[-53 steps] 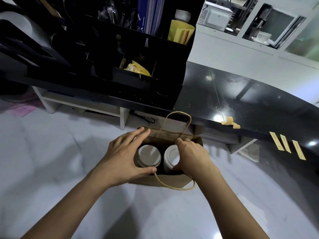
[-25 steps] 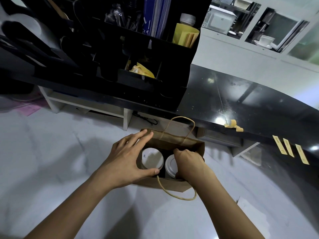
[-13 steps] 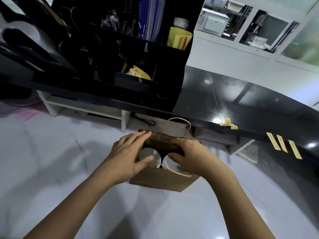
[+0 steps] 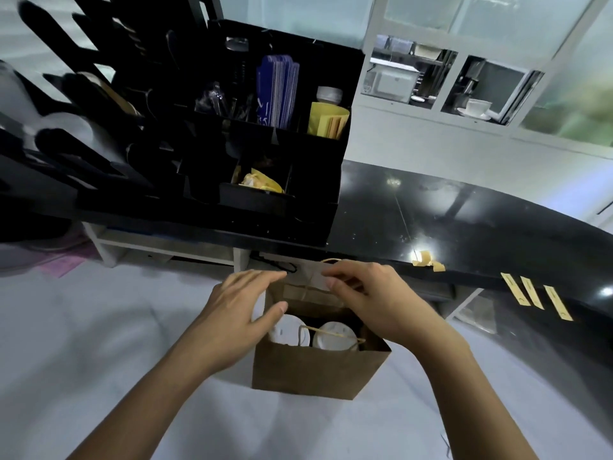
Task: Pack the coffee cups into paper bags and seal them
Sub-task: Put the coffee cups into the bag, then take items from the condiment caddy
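A brown paper bag (image 4: 315, 373) stands open on the white surface. Inside it sit two coffee cups with white lids, one on the left (image 4: 287, 332) and one on the right (image 4: 333, 340). The near twine handle (image 4: 326, 333) lies across the lids. My left hand (image 4: 238, 307) holds the far rim at its left corner, thumb inside and fingers behind. My right hand (image 4: 374, 297) pinches the far rim near its middle, where the far handle loop pokes up behind the fingers.
A black counter (image 4: 464, 220) runs just behind the bag, carrying three tan tape strips (image 4: 530, 295) and a curled tape scrap (image 4: 424, 258) at its edge. A tall black organizer (image 4: 265, 144) with sleeves and packets stands at the back left.
Both hands have come off the cups and the bag's sides and moved up to the far rim. The near handle has dropped across the lids. My view has tilted up.
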Available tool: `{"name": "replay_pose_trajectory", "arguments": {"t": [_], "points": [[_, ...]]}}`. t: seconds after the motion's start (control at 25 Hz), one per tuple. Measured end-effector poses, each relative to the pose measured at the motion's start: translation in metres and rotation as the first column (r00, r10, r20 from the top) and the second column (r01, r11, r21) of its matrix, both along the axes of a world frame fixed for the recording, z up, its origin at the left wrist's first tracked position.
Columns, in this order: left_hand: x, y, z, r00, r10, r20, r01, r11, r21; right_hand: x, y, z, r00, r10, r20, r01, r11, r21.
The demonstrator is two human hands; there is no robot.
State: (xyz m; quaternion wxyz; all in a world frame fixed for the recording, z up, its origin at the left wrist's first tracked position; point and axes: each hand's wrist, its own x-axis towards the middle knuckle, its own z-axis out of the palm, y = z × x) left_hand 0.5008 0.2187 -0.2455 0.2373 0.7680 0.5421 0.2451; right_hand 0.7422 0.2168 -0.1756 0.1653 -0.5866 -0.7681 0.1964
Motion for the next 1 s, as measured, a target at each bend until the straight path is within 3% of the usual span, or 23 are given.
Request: {"name": "replay_pose_trajectory", "arguments": {"t": [0.44, 1.0], "points": [[-0.02, 0.02, 0.051, 1.0, -0.006, 0.016, 0.004, 0.989, 0.149, -0.021, 0.021, 0.031, 0.987, 0.06, -0.147, -0.044, 0.993, 0.108], [-0.052, 0.089, 0.126, 0.995, 0.069, 0.068, -0.088, 0.94, 0.331, -0.062, 0.102, 0.088, 0.974, 0.103, -0.201, -0.049, 0.964, 0.26]]}}
